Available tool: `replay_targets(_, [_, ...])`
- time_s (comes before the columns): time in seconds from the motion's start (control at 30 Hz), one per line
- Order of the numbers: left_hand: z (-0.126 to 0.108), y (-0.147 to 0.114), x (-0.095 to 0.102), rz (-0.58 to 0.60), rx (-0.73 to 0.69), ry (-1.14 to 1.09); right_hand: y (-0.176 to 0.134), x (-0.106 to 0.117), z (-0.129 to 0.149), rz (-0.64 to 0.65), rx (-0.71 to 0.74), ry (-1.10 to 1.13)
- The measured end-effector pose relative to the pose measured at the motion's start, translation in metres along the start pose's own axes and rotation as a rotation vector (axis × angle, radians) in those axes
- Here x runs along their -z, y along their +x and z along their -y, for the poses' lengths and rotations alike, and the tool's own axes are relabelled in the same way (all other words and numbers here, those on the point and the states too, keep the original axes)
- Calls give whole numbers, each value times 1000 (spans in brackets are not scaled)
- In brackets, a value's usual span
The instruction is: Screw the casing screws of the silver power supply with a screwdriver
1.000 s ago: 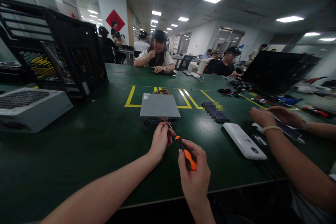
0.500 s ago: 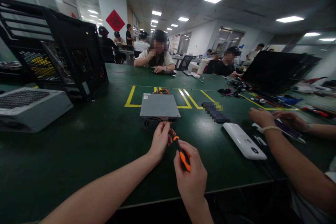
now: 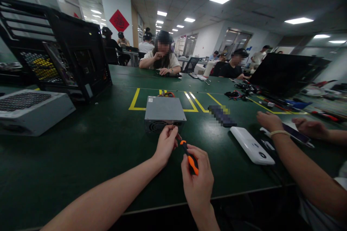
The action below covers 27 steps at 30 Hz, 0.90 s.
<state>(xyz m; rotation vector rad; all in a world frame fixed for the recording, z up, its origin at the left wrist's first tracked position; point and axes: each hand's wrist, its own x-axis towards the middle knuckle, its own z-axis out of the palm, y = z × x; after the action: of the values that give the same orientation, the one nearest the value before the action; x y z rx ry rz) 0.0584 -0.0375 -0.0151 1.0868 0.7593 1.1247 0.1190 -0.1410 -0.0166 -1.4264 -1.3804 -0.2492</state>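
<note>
A grey computer power supply (image 3: 165, 109) lies on the green table in front of me, its fan grille facing me and coloured wires at its back. My left hand (image 3: 165, 146) is at the right part of that near face, thumb and fingers pinched together. What sits in the pinch is too small or hidden to make out. In my right hand (image 3: 200, 177), closed round the handle, is an orange and black screwdriver (image 3: 193, 163). Its shaft points up and left toward my left fingertips, which partly hide the tip.
On the left stand an open black computer case (image 3: 78, 57) and a second power supply (image 3: 48, 113). A white device (image 3: 251, 145) and a blurred dark object (image 3: 222, 115) lie to the right, beside a co-worker's hands and phone (image 3: 295, 132). Another person sits across the table (image 3: 130, 173).
My right hand and the screwdriver have shifted very slightly to the right. My left fingers have moved a little in their pinch. The power supply has stayed put.
</note>
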Motion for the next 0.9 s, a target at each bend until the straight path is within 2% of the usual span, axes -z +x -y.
replay_targets(0.3, [0, 0, 0, -7, 10, -2, 2, 0, 1, -17, -15, 42])
replay_targets(0.43, [0, 0, 0, -6, 8, -32, 1, 2, 0, -56, 67, 81])
replay_targets(0.53, [0, 0, 1, -7, 34, -66, 1, 2, 0, -99, 172, 4])
replay_targets(0.63, [-1, 1, 1, -12, 44, -80, 2, 1, 1, -99, 216, -73])
replay_targets(0.9, [-3, 0, 2, 18, 26, -51, -3, 0, 0, -31, 109, -82])
